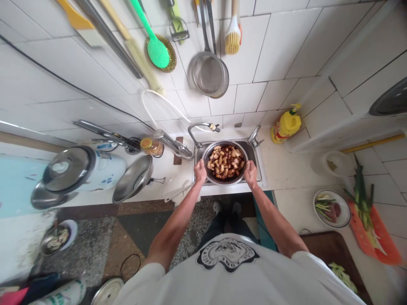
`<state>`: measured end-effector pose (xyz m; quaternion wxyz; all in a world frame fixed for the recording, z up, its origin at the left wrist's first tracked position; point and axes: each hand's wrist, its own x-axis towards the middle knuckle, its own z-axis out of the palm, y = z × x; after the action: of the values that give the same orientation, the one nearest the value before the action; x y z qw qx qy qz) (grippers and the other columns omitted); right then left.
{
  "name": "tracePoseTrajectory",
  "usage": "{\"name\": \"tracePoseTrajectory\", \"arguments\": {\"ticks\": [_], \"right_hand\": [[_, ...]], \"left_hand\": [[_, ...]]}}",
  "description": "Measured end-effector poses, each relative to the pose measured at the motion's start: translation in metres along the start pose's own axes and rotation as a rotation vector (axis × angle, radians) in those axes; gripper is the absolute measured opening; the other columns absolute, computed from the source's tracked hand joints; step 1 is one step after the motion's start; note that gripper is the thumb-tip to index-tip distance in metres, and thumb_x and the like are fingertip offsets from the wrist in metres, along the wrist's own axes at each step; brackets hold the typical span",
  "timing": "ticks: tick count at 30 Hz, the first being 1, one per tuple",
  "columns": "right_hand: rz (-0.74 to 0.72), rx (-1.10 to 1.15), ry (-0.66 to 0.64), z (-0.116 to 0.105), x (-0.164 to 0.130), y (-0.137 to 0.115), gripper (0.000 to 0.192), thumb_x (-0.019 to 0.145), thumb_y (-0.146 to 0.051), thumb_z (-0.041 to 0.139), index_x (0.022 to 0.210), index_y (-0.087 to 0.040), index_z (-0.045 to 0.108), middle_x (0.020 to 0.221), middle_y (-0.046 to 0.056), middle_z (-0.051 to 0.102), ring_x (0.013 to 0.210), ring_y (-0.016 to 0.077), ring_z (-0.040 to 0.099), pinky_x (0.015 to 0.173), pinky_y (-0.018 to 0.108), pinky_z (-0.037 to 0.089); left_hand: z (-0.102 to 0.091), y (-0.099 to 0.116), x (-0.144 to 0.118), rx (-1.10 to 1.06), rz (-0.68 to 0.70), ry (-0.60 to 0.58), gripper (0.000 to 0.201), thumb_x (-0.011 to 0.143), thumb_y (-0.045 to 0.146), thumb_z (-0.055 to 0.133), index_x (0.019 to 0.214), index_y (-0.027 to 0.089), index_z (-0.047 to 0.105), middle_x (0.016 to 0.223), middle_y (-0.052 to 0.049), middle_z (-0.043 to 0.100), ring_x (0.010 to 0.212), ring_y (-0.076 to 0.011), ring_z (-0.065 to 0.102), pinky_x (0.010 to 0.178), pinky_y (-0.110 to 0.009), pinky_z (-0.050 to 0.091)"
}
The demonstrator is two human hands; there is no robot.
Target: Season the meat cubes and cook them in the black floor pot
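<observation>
A round metal bowl full of browned meat chunks is over the sink. My left hand grips the bowl's left rim and my right hand grips its right rim. Just behind the bowl, the curved faucet points right. The bowl covers most of the sink basin.
Left of the sink stand a jar, a pan lid and a large pot with lid. To the right are a yellow bottle, a white bowl, a plate of cut vegetables and an orange board with greens. Utensils hang on the tiled wall.
</observation>
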<state>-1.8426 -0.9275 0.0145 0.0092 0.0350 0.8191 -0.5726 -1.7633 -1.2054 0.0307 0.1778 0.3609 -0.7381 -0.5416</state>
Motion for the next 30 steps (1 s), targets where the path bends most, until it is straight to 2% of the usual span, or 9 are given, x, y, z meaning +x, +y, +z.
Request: {"name": "tracePoseTrajectory", "arguments": {"ticks": [5,8,13,18,22,26,30], "right_hand": [[0.017,-0.006,0.045,-0.003,0.000,-0.003,0.059,0.108,-0.080,0.036,0.085,-0.028,0.052,0.077,0.002,0.060,0.075,0.0216,0.053,0.071,0.037,0.047],[0.022,-0.001,0.017,-0.002,0.000,-0.004,0.060,0.108,-0.082,0.037,0.084,-0.029,0.051,0.073,0.001,0.059,0.073,0.0218,0.053,0.070,0.037,0.047],[0.027,-0.025,0.025,0.000,-0.001,-0.003,0.062,0.106,-0.084,0.034,0.085,-0.029,0.050,0.075,0.002,0.058,0.073,0.0223,0.053,0.072,0.038,0.045],[0.023,-0.029,-0.009,-0.004,-0.001,-0.002,0.054,0.107,-0.077,0.038,0.084,-0.029,0.050,0.073,0.002,0.057,0.072,0.0226,0.052,0.068,0.037,0.042],[0.007,-0.011,0.010,-0.009,0.004,-0.010,0.051,0.108,-0.074,0.041,0.084,-0.030,0.051,0.072,0.002,0.058,0.072,0.0237,0.052,0.069,0.037,0.044],[-0.008,0.007,0.059,-0.006,0.001,-0.017,0.055,0.110,-0.077,0.035,0.087,-0.030,0.050,0.075,0.001,0.056,0.073,0.0225,0.051,0.069,0.036,0.043],[-0.008,-0.027,0.044,-0.001,0.001,-0.015,0.059,0.108,-0.082,0.033,0.086,-0.030,0.050,0.074,0.000,0.055,0.072,0.0227,0.050,0.071,0.037,0.043]], "left_hand": [[0.001,0.000,0.000,0.010,-0.011,0.021,0.060,0.102,0.076,0.055,0.087,0.021,0.072,0.086,-0.012,0.076,0.092,-0.0289,0.073,0.090,-0.040,0.058],[-0.001,0.001,0.002,0.003,0.000,-0.002,0.059,0.102,0.076,0.056,0.088,0.021,0.073,0.085,-0.011,0.075,0.093,-0.0284,0.073,0.090,-0.039,0.058],[-0.005,0.002,0.000,0.049,-0.005,0.016,0.056,0.103,0.072,0.056,0.078,0.023,0.068,0.074,-0.008,0.069,0.086,-0.0274,0.069,0.087,-0.039,0.057],[-0.004,-0.001,-0.007,0.060,0.034,0.025,0.060,0.104,0.076,0.050,0.079,0.023,0.066,0.077,-0.007,0.069,0.081,-0.0252,0.066,0.084,-0.038,0.055],[-0.002,0.008,-0.008,0.059,0.086,0.037,0.063,0.103,0.080,0.049,0.076,0.024,0.062,0.074,-0.005,0.065,0.077,-0.0232,0.060,0.081,-0.037,0.051],[-0.007,0.015,-0.010,0.018,0.151,0.030,0.062,0.104,0.080,0.049,0.079,0.024,0.062,0.071,-0.002,0.060,0.075,-0.0215,0.058,0.078,-0.034,0.050],[-0.005,0.011,-0.013,0.020,0.079,0.044,0.060,0.102,0.078,0.050,0.078,0.024,0.062,0.072,-0.004,0.061,0.079,-0.0233,0.061,0.081,-0.035,0.051]]}}
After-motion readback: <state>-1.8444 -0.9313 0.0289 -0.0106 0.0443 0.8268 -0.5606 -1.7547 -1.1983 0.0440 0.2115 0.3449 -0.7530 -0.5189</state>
